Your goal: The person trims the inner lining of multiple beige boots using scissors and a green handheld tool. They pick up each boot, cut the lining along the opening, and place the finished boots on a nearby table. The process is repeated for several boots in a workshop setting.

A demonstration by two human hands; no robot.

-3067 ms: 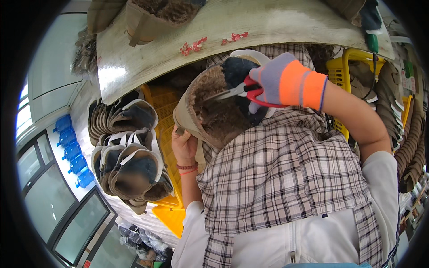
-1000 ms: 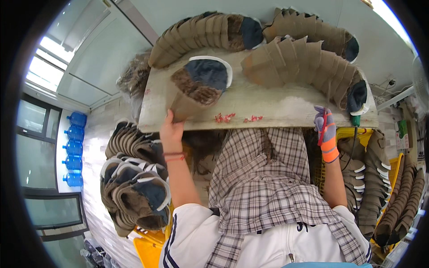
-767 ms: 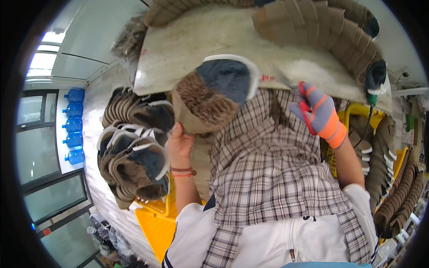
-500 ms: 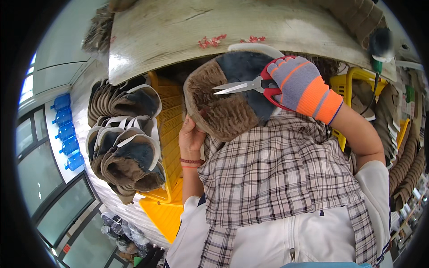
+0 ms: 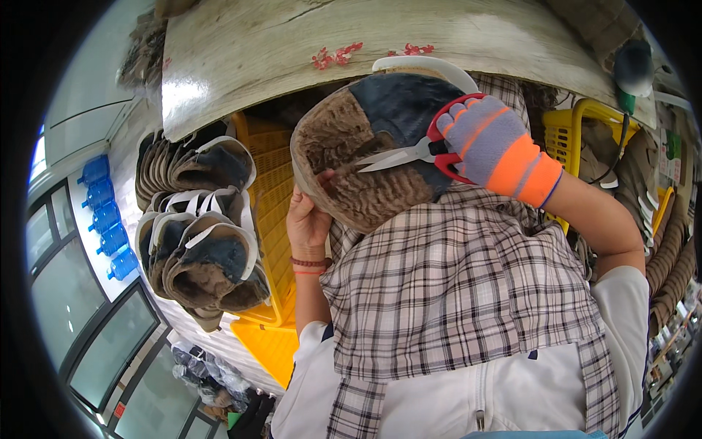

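Observation:
A cap (image 5: 322, 143) with brown furry lining, a dark blue inner panel and a white visor piece is held lining-up over my lap. My bare left hand (image 5: 308, 223) grips its lower left edge, one fingertip showing inside the fur. In my right hand (image 5: 493, 143), gloved in grey and orange, is a pair of scissors (image 5: 409, 155) with red handles. Their blades are slightly parted and point left over the furry lining. Whether the tips touch the fur I cannot tell.
A pale wooden table (image 5: 248, 66) edges the far side. Stacked caps (image 5: 197, 256) stand at the left beside a yellow crate (image 5: 267, 219). Another yellow basket (image 5: 559, 139) and more brown pieces are at the right. A checked apron (image 5: 453, 293) covers my lap.
The cap has shifted slightly left and been tilted a little. The scissors' tips have dropped lower over the furry lining, and more of my left fingertip shows inside.

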